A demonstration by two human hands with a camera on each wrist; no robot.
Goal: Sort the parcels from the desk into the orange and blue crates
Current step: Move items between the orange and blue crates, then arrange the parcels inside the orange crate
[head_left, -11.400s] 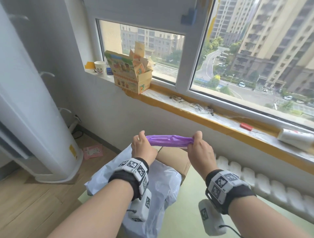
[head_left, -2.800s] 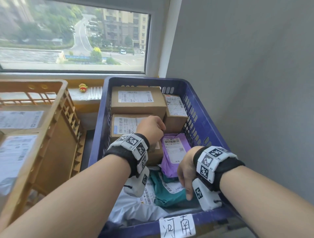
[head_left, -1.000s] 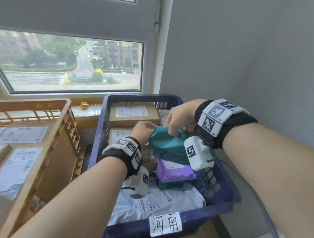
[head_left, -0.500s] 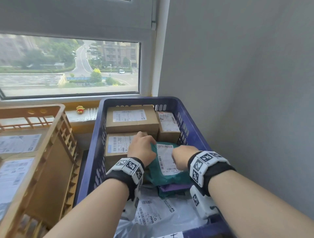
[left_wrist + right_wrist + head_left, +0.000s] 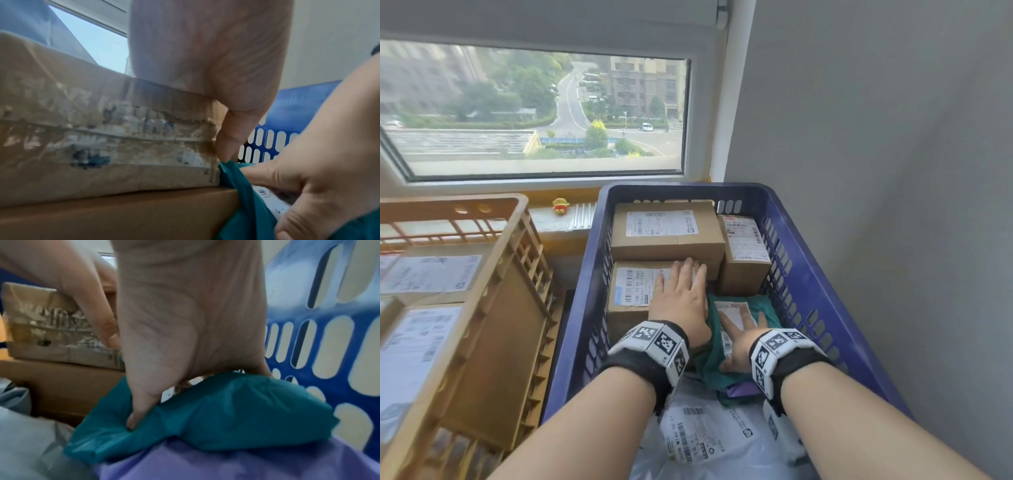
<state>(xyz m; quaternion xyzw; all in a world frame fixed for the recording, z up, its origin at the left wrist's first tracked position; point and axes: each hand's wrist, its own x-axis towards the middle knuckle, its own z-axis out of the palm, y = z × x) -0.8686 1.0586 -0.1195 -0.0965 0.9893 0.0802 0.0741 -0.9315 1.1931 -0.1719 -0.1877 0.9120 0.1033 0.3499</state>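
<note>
The blue crate [image 5: 825,291] holds several cardboard boxes and soft bags. A teal parcel [image 5: 770,310] with a white label lies in it on top of a purple parcel [image 5: 743,390]. My right hand [image 5: 739,332] presses flat on the teal parcel [image 5: 226,410], thumb dug into its near fold. My left hand [image 5: 681,291] rests with straight fingers on a labelled cardboard box [image 5: 619,318] just left of it. In the left wrist view its thumb hangs down the box's corner [image 5: 102,129] and touches the teal bag [image 5: 242,194]. The orange crate [image 5: 517,274] stands to the left.
The orange crate holds labelled parcels [image 5: 431,274]. A white poly bag [image 5: 709,435] fills the blue crate's near end, two more boxes [image 5: 667,240] its far end. A grey wall [image 5: 876,171] runs close on the right; a window sill with a small toy [image 5: 560,205] lies behind.
The teal parcel, held up over the crate a second ago, now lies on the purple one. My left hand has let go and moved onto the box; my right hand has flattened on it.
</note>
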